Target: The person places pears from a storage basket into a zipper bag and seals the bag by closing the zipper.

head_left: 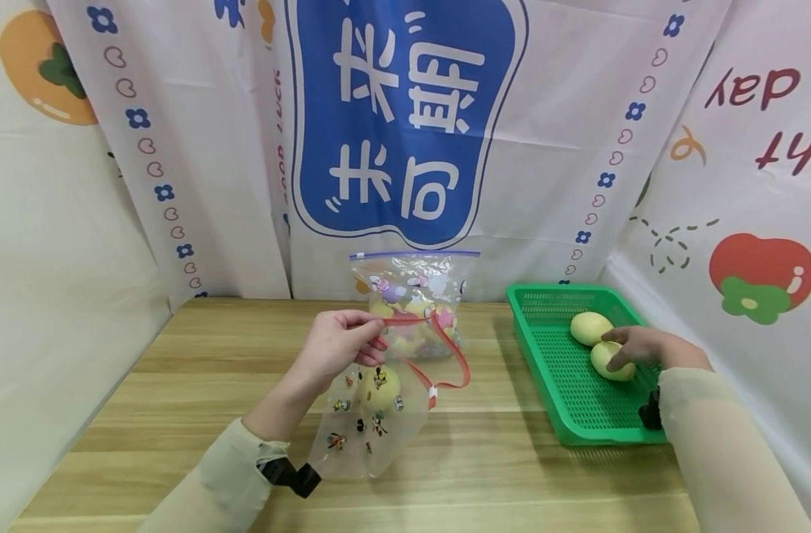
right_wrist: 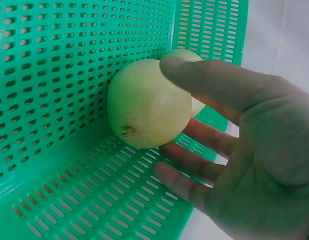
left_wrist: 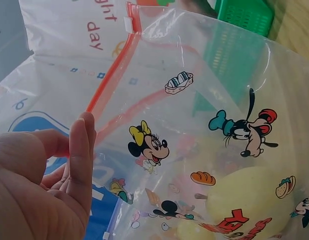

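My left hand (head_left: 344, 342) pinches the red rim of a clear zip bag (head_left: 352, 451) printed with small cartoon figures. The bag's mouth gapes to the right, and one pale yellow pear (head_left: 381, 388) lies inside it. In the left wrist view the thumb and fingers grip the red zip strip (left_wrist: 110, 75), and the bagged pear (left_wrist: 249, 200) shows through the plastic. Over in a green basket (head_left: 545, 370), my right hand (head_left: 641, 348) holds the nearer pear (right_wrist: 147, 105), thumb above and fingers below it. Another pear (head_left: 588, 328) touches it from behind.
Behind the open bag stands a second clear bag (head_left: 415, 270) with a purple zip strip and several yellow and pink things inside. Both bags and the basket are on a wooden table (head_left: 179, 385). Printed cloth (head_left: 232, 185) hangs behind and along the sides.
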A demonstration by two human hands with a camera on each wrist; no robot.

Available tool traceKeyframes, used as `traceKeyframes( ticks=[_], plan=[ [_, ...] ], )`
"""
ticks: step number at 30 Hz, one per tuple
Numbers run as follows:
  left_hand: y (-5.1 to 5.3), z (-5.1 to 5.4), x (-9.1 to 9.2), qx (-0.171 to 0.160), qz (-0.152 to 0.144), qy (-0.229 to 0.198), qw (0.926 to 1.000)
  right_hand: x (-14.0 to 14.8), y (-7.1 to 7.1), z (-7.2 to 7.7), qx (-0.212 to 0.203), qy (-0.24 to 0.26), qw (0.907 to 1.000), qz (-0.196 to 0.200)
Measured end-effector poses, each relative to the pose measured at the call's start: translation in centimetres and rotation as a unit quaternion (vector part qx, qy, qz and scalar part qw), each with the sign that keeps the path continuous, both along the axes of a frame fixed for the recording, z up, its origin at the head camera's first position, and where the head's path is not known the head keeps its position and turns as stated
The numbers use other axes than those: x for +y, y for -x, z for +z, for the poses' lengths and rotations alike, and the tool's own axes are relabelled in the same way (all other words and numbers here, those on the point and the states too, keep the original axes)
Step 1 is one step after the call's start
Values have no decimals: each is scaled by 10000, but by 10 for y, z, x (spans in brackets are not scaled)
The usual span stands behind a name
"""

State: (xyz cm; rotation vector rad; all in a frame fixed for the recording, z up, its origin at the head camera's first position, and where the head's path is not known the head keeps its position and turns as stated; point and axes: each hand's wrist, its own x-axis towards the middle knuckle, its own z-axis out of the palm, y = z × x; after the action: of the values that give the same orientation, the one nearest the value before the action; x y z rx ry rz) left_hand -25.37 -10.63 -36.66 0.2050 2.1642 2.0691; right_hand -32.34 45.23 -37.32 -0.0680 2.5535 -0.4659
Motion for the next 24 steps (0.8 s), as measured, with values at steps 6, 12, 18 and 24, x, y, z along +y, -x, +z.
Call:
traceKeyframes(
  ticks=[6, 12, 18, 24],
  plan=[
    [0, 1, 1, 27, -23, -22, 10000, -2, -4, 1, -217, 181, 9985, -470],
    [-1, 0, 2, 33, -54, -31, 10000, -7, -10, 1, -186, 437, 9967, -662],
    [-1, 1, 2, 30, -51, 10, 10000, -11, -12, 2, -278, 108, 9974, -661],
    [-2, 1, 2, -3, -66, 59, 10000, -14, -15, 1, -400, -243, 9985, -300]
  ],
)
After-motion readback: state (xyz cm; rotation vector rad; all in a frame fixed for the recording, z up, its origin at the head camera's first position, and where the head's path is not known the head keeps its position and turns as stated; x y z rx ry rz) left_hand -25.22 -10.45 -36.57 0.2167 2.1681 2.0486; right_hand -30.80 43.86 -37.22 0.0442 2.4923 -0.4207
